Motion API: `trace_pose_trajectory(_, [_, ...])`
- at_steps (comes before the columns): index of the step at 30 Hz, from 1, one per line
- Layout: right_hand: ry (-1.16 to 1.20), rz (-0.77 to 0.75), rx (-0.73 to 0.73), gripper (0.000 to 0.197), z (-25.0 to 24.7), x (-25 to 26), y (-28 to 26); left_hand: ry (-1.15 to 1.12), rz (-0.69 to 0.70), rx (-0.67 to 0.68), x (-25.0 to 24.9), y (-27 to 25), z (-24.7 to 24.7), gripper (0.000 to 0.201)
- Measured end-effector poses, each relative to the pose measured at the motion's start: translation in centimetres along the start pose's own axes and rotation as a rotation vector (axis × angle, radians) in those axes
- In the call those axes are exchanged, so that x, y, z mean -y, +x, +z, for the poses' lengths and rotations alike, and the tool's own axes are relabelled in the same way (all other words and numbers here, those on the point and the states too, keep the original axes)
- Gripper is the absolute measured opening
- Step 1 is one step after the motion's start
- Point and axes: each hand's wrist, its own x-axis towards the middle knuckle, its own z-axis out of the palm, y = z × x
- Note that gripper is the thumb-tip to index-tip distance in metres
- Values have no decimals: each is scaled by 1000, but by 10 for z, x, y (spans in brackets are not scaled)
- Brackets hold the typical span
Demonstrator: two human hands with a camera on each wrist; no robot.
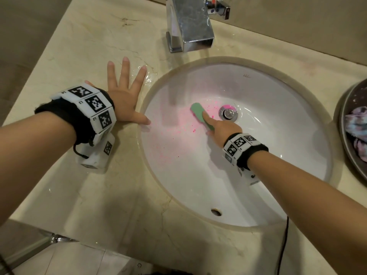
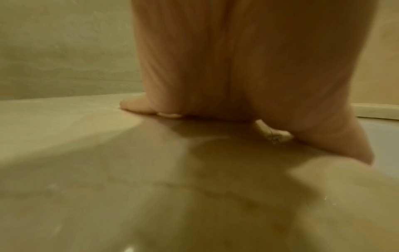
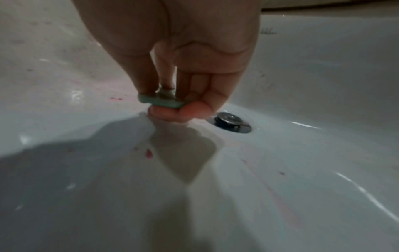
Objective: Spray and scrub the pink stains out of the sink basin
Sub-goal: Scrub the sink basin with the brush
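From the head view, the left hand lies flat, fingers spread, on the bench at the sink basin rim; the right hand, its grip clamped on a green scrubber, presses it on pink stains left of the drain. The left wrist view shows the palm pressed to the bench. In the right wrist view, fingers pinch the scrubber near the drain, with bare white basin in front.

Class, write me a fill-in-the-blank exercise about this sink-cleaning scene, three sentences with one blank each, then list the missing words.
1. The right hand grips a flat green scrubbing pad inside the white oval sink basin, just left of the metal ____.
2. The left hand rests with fingers spread on the beige marble ____.
3. The specks scattered in the basin are ____ in colour.

Missing words: drain; countertop; pink
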Motion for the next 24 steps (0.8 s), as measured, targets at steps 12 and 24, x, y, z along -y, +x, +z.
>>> trace_pose_trajectory(12, [-5,-88,51,59,7,8,-7,1,0,-6,0,0,0,128])
trace_pose_trajectory(24, [116,-158,69,61,17,39,-8,-6,-1,0,-1,0,0,127])
